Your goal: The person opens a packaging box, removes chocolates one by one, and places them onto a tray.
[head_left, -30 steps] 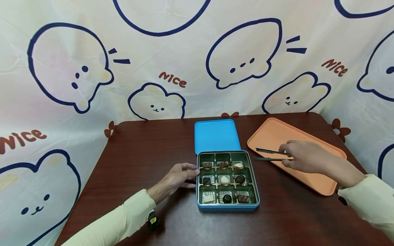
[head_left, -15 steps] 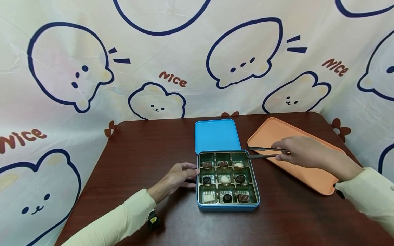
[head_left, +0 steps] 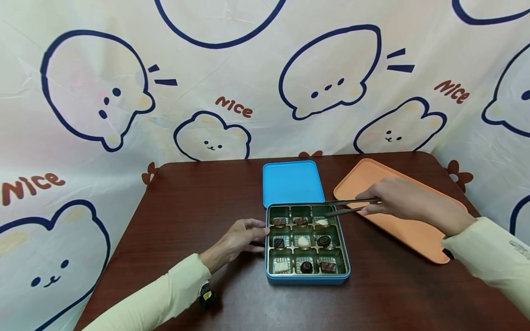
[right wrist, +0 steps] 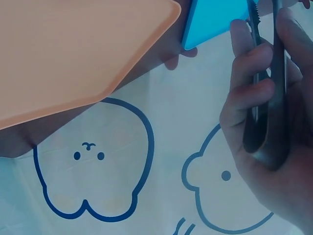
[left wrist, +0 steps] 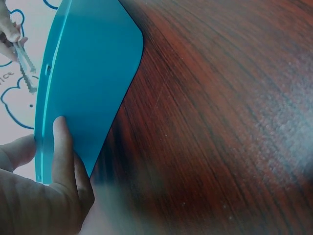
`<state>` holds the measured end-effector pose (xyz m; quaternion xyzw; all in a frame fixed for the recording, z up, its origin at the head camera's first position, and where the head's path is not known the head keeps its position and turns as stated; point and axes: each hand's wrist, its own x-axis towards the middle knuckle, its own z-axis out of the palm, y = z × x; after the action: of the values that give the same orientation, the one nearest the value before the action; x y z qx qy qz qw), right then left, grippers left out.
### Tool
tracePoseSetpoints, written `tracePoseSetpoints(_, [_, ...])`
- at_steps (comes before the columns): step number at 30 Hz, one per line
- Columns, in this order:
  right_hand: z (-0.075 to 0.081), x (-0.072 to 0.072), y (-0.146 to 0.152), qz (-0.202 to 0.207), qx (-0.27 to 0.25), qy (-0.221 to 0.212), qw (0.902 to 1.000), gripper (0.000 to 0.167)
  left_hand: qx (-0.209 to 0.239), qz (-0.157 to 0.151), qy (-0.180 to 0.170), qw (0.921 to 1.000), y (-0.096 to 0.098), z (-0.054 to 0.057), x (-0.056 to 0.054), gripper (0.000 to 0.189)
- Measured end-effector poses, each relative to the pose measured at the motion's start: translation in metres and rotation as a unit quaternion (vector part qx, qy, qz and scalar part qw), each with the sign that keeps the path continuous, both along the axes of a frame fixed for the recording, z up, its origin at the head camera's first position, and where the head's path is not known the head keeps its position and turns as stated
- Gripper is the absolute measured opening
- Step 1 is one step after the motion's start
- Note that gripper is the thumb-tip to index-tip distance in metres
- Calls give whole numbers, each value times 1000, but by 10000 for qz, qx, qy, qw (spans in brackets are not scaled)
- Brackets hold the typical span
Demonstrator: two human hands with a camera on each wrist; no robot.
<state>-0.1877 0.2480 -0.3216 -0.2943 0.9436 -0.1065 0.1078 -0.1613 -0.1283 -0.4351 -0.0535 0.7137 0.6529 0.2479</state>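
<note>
A blue tin (head_left: 307, 279) with a gold divided insert holds chocolates, one per visible compartment. My left hand (head_left: 237, 241) rests against the tin's left side; in the left wrist view its straight fingers (left wrist: 62, 152) touch the blue outer wall and another digit lies at the rim. My right hand (head_left: 399, 202) grips dark metal tongs (head_left: 352, 207), arms apart, their tips over the back right compartment. A white chocolate (head_left: 322, 222) sits there, just below the tips. In the right wrist view several fingers curl round the tongs, whose tips are out of frame.
A blue lid (head_left: 293, 183) lies directly behind the tin. Right of it, under my right hand, an orange tray (head_left: 366, 177) lies at an angle on the dark wooden table (head_left: 207, 197). A printed cloth (head_left: 265, 92) hangs behind the table.
My right hand has moved left with the tongs, from over the tray and tin's right edge to above the back right compartment. My left hand has stayed in place.
</note>
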Motion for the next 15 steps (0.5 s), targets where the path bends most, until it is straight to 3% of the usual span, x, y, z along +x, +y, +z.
tracePoseSetpoints(7, [-3, -9, -5, 236, -2, 190, 9995, 8, -78, 24, 3, 10000, 1, -1, 0, 43])
tracePoseSetpoints(11, [-5, -13, -7, 284, 119, 263, 9992, 16, -80, 25, -1, 10000, 1, -2, 0, 44])
tracePoseSetpoints(15, [-6, -18, -10, 327, 189, 288, 9989, 12, -105, 47, 16, 9999, 1, -1, 1, 44])
